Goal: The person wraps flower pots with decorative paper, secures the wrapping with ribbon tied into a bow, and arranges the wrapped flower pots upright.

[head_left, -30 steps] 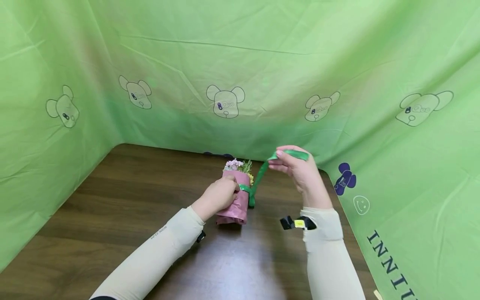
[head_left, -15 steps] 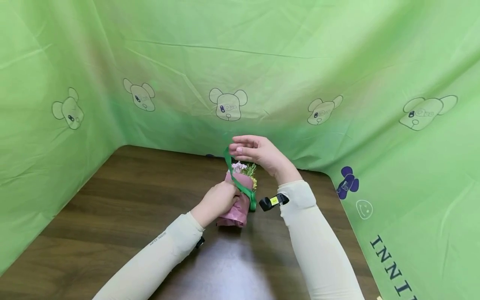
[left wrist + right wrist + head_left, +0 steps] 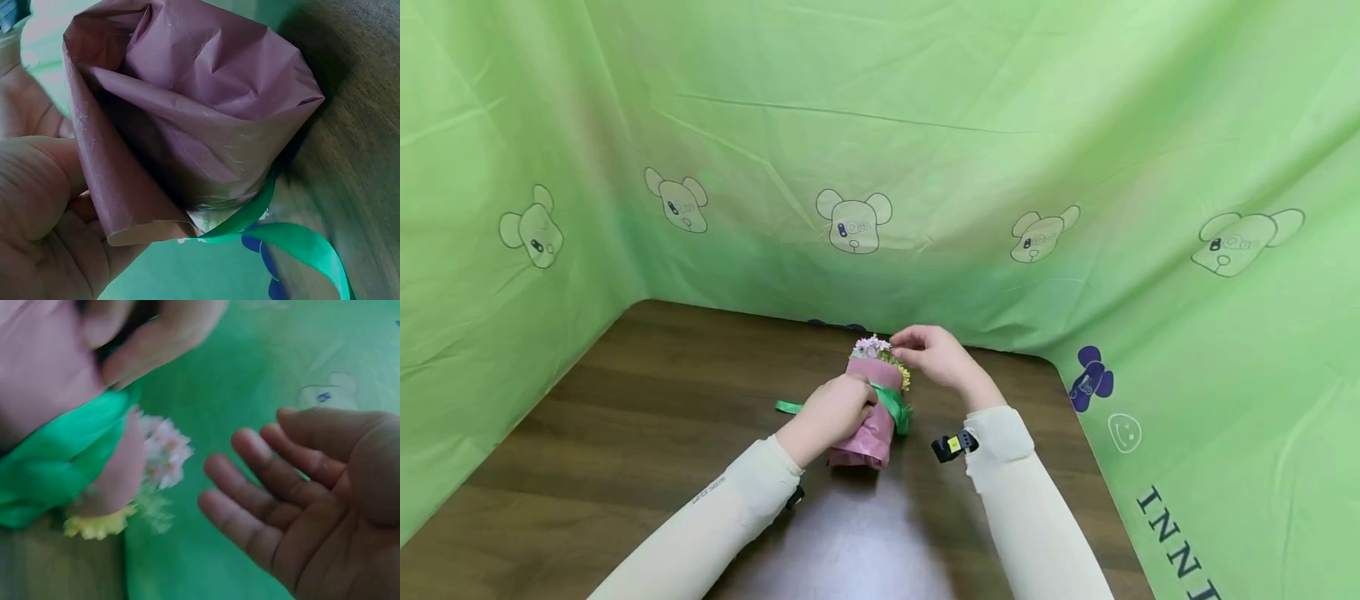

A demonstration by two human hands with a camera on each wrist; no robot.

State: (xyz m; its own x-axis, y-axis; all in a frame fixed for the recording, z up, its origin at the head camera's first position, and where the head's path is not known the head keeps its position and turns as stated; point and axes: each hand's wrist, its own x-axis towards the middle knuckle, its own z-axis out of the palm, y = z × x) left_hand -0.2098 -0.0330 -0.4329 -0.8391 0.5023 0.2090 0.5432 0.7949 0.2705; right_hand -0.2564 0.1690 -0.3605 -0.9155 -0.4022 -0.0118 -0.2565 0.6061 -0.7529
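Observation:
A small bouquet wrapped in pink paper (image 3: 870, 435) lies on the table, with lilac-white blossoms (image 3: 871, 347) and yellow ones (image 3: 905, 377) at its far end. My left hand (image 3: 835, 412) grips the wrap at its middle. Green ribbon (image 3: 889, 401) crosses the paper there, and a loose ribbon end (image 3: 787, 407) sticks out left of that hand. In the left wrist view the open, folded bottom of the paper (image 3: 206, 131) faces the camera, the ribbon (image 3: 306, 247) trailing behind. My right hand (image 3: 312, 494) is beside the blossoms, fingers relaxed, holding nothing.
The brown wooden table (image 3: 647, 442) extends on both sides of the bouquet. Green cloth (image 3: 925, 100) printed with bear heads hangs behind and at both sides. Black straps (image 3: 955, 446) with small devices sit on the wrists.
My right hand carried the ribbon leftward over the bouquet, let it go and came down beside the blossoms. The loose ribbon end now lies left of my left hand, which keeps its grip.

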